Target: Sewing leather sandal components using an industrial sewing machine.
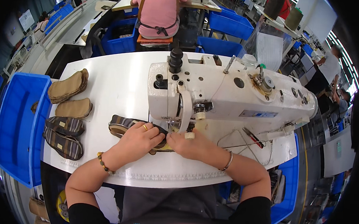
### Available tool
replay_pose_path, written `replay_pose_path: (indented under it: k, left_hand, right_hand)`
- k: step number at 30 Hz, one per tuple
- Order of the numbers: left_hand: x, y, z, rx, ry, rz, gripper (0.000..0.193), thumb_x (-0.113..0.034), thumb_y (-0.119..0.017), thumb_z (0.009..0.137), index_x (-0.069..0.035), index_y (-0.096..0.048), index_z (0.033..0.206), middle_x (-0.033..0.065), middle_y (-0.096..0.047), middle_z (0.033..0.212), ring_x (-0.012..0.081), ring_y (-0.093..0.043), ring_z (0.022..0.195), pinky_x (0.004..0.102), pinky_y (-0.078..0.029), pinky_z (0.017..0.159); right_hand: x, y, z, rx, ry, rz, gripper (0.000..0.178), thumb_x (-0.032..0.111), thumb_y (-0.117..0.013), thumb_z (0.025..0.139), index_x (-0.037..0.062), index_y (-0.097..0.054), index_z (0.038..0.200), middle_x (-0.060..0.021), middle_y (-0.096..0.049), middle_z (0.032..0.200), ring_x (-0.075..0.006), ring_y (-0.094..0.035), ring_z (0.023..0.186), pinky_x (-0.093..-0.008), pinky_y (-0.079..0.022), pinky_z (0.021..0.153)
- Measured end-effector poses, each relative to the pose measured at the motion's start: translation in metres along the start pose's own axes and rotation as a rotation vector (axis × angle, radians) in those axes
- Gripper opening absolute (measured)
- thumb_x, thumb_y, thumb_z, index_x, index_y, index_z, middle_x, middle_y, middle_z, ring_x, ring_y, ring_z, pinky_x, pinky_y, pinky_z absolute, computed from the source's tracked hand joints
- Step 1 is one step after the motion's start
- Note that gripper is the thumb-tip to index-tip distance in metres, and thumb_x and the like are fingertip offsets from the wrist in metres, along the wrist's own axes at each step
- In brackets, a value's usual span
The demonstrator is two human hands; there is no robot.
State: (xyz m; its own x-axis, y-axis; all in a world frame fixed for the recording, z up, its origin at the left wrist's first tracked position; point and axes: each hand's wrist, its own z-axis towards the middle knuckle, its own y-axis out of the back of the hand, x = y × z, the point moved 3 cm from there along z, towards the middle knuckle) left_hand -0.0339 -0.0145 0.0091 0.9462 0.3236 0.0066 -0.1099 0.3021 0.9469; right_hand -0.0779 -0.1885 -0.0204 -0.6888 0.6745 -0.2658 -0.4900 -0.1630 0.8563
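A brown-and-grey striped cloth slipper (120, 122) lies at the needle end of a white sewing machine (229, 92), its tan sole side partly showing. My left hand (142, 139), with a ring and a beaded bracelet, grips the slipper's middle with bent fingers. Close beside it, my right hand (189, 145) pinches the slipper's edge just in front of the presser foot. The needle tip and the right fingertips are largely hidden by the machine head. To the left rest striped slippers (64, 143) below a stack of tan soles (68, 86) and a second tan stack (75, 107).
A blue bin (18, 130) adjoins the white table's (108, 78) left edge; another blue bin (290, 186) is at lower right. Red-handled thread snips (253, 137) lie under the machine arm. Thread cones (293, 18) stand behind. A person in pink (159, 13) sits ahead.
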Motion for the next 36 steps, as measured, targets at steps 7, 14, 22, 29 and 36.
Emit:
replay_pose_path:
  k: [7,14,22,29,36]
  left_hand:
    - [0.0,-0.004,-0.001,0.036,-0.042,-0.018,0.031,-0.014,-0.062,0.076,-0.011,-0.068,0.106,-0.0002,-0.056,0.086,0.0168,-0.059,0.084,0.0294,-0.051,0.072]
    - [-0.003,0.003,0.002,0.039,-0.007,-0.014,0.036,-0.019,-0.071,0.069,-0.013,-0.072,0.104,-0.0003,-0.054,0.087,0.0178,-0.057,0.086,0.0316,-0.05,0.075]
    - [-0.001,0.013,0.005,0.115,0.009,-0.117,0.037,-0.024,-0.074,0.071,-0.013,-0.071,0.107,0.0005,-0.055,0.089,0.0192,-0.057,0.089,0.0347,-0.048,0.08]
    - [0.01,0.002,0.0,0.082,0.031,-0.205,0.029,-0.021,-0.072,0.079,-0.015,-0.071,0.107,-0.0006,-0.056,0.09,0.0192,-0.056,0.089,0.0344,-0.045,0.076]
    - [0.015,-0.004,0.001,0.031,0.083,-0.351,0.019,-0.016,-0.069,0.082,-0.015,-0.071,0.101,0.0001,-0.056,0.087,0.0206,-0.055,0.084,0.0345,-0.044,0.073]
  right_hand:
    - [0.002,0.003,-0.003,0.188,0.002,0.004,0.026,0.011,-0.056,0.081,0.0009,-0.063,0.104,-0.0048,-0.059,0.082,-0.0187,-0.061,0.065,-0.0342,-0.049,0.053]
    - [0.006,-0.006,-0.001,0.399,-0.036,0.071,0.036,0.011,-0.051,0.086,-0.0051,-0.061,0.117,-0.0115,-0.064,0.091,-0.0223,-0.067,0.076,-0.0428,-0.055,0.055]
    - [0.009,0.001,0.003,0.127,-0.117,0.188,0.026,0.01,-0.061,0.073,-0.0076,-0.066,0.091,-0.0065,-0.059,0.054,-0.0193,-0.055,0.042,-0.0328,-0.043,0.045]
    - [0.013,0.003,0.0,0.192,-0.033,0.065,0.046,0.017,-0.057,0.075,-0.0134,-0.064,0.109,-0.0068,-0.058,0.056,-0.0191,-0.059,0.047,-0.0412,-0.049,0.044]
    - [0.012,0.005,-0.002,0.329,-0.131,0.186,0.051,0.03,-0.06,0.086,-0.0112,-0.061,0.116,-0.0087,-0.063,0.063,-0.0221,-0.062,0.051,-0.0423,-0.052,0.05]
